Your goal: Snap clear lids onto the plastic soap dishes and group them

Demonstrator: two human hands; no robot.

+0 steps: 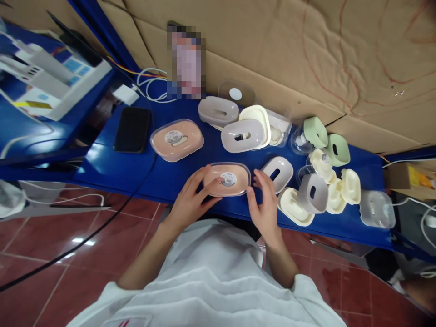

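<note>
A peach oval box (241,179) with a clear plastic lid and a round white label lies near the table's front edge. My left hand (190,197) grips its left end, with one finger across the lid by the label and others along the edges. At the box's right end is my right hand (264,202), its thumb and fingers apart, holding nothing; whether the thumb touches the rim I cannot tell. A second peach box (190,136) with a clear lid sits behind and to the left. Just beyond my right fingers lies a light grey oval lid (285,172) with a slot.
Grey slotted boxes (218,108), cream pieces (295,209) and green pieces (338,150) crowd the table's back and right. A clear case (376,211) sits at the far right. A black phone-like slab (132,129), cables and a power strip (80,88) are on the left.
</note>
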